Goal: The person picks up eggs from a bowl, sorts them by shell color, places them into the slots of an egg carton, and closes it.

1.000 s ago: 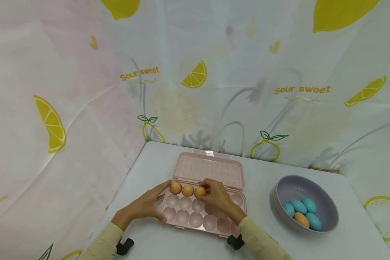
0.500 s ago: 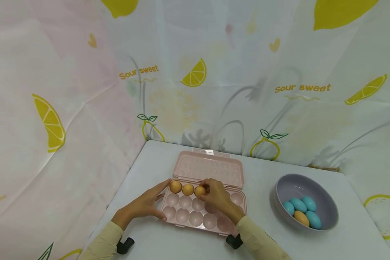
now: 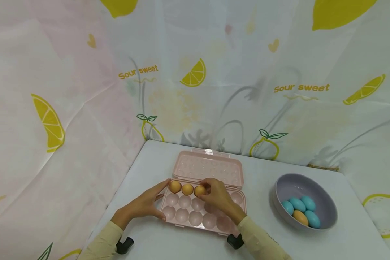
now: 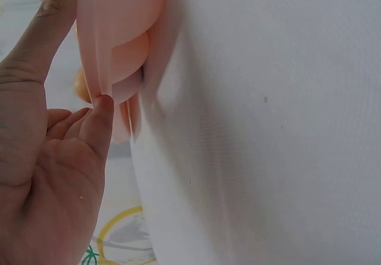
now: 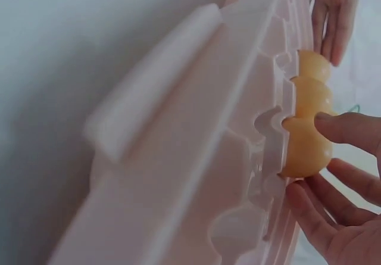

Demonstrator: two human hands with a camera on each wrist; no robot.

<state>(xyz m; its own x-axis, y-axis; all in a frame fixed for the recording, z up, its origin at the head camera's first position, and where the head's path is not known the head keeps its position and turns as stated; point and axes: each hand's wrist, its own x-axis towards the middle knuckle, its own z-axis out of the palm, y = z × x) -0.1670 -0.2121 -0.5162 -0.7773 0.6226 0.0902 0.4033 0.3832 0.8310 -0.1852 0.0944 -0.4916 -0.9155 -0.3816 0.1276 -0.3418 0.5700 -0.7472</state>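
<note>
Presently, the left hand [image 3: 145,204], digits spread, spans the egg tray's [image 3: 189,223] left edge, apparently for stability. The right hand [image 3: 219,196] pinches the far row's third egg [image 3: 199,190], apparently for control. The lid [image 3: 209,169] lies back toward the table's [image 3: 149,169] far edge, allowing access.

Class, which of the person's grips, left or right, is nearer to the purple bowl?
Right. The right grip holds an orange egg in the carton, left of the bowl; the left grip is farther away, at the carton's left end.
</note>
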